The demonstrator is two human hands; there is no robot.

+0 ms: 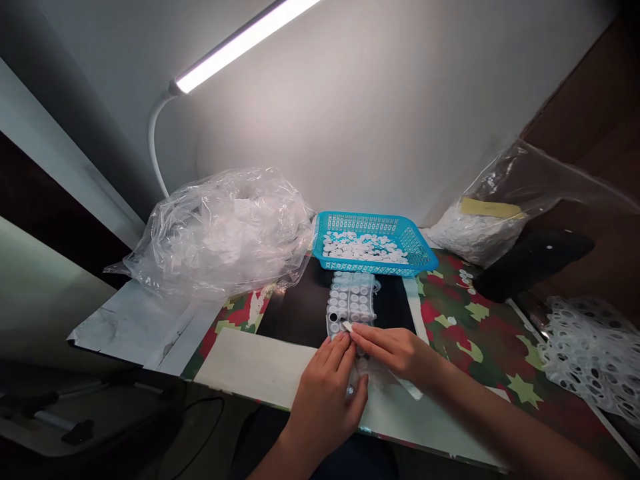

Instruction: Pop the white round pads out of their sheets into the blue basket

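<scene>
At the near end of a clear sheet of round pockets (353, 298), the right hand (403, 353) is pinching a small white piece (347, 326) between thumb and forefinger, just above the pockets. The left hand (327, 377) is lying palm down over the same end, fingers side by side and tips resting near the piece, thumb standing apart; whether it is gripping the sheet, cannot tell. The right forearm is slanting in from the lower right, the left rising from the bottom edge; the fingertips are nearly meeting.

The sheet is stretching away from the hands on a black mat (295, 303), most visible pockets showing pale discs; one dark round spot (333, 318) is showing at its left edge. Beyond its far end, a blue basket (425, 259) is holding loose white discs (360, 248). Left of this, a crumpled clear bag (225, 233) is sitting; to the right, a second bag (463, 233) is bearing a yellow label (493, 209), any writing too small to read. A pile of pale rings (590, 360) is lying far right. Overhead, a lamp (245, 47) is glowing.
</scene>
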